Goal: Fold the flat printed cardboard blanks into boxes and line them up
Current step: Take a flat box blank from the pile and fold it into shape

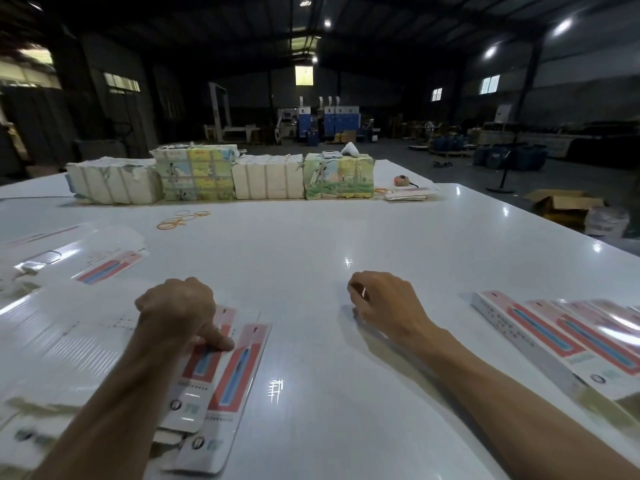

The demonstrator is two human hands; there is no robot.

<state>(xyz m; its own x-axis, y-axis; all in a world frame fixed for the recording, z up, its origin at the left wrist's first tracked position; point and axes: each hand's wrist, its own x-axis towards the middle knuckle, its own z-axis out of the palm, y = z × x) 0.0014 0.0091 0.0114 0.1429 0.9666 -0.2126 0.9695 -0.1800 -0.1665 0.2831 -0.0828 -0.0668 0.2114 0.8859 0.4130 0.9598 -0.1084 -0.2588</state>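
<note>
At a white worktop [329, 237], a person's left hand [176, 306] sets its thumb on the top of a fanned stack of flat blanks [239, 368], fingers curled; whether that grip pinches is unclear. The right hand [381, 299] hovers curled, its contents unclear. The glossy card looks light, slippery and easily creased, best taken by a long edge. Finished boxes [540, 330] lie to the right; rubber bands [181, 218] and wrapped bundles [266, 178] sit well clear.

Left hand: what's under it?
The left hand presses its thumb on a flat printed blank atop a pile, a second blank beside it. The hand covers that blank's far part; whether its curled fingers grip anything is hidden.
</note>
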